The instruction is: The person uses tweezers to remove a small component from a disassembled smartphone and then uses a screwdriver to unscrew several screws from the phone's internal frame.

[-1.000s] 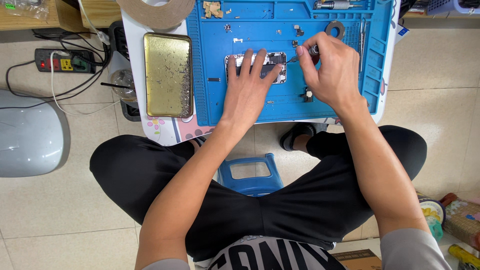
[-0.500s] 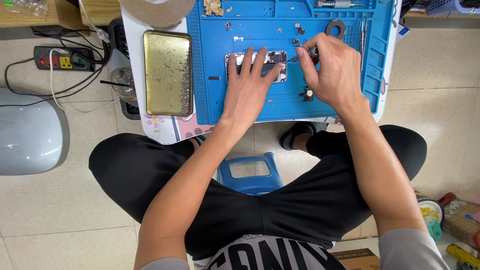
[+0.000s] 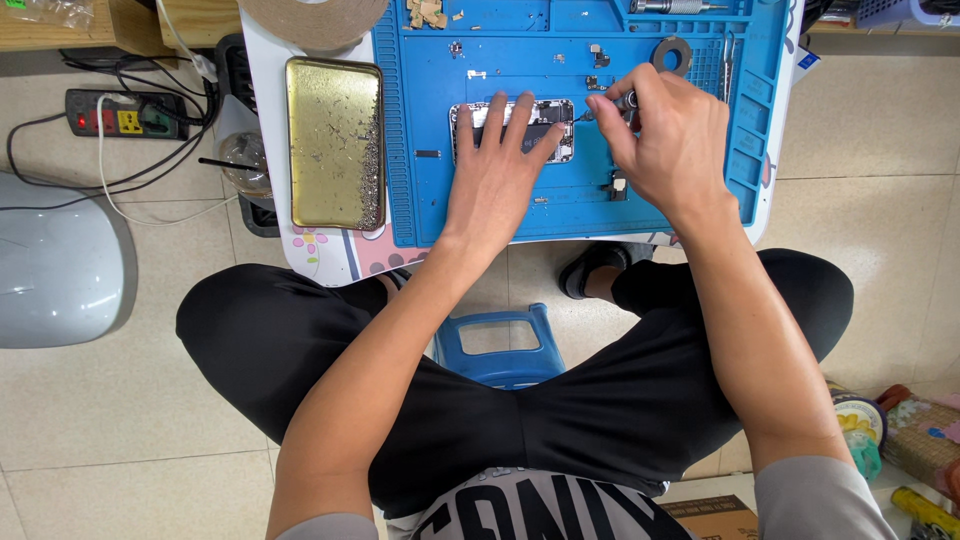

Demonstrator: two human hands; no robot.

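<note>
The left hand (image 3: 497, 180) lay flat with its fingers spread, pressing down on an opened phone (image 3: 512, 128) so it could not slide. The right hand (image 3: 668, 140) was pinched around a thin tool (image 3: 600, 108), and the tool's tip met the phone's right end. The phone lay in the middle of a blue mat (image 3: 580, 200) on the small worktop (image 3: 330, 262). It looked light, flat and stiff, but its inside was bare, so it seemed easy to break. The safest places to hold it were probably its long edges or its outer frame, not the open middle. The mat looked soft and grippy, which likely helped keep the phone from slipping. Tiny parts and screws (image 3: 617, 185) lay loose on the mat near the right hand, and they looked easy to knock away. A gold metal tray (image 3: 333, 140) sat just left of the mat. A roll of tape (image 3: 312, 18) lay beyond it, and a power strip (image 3: 120, 112) rested on the floor, well apart.
</note>
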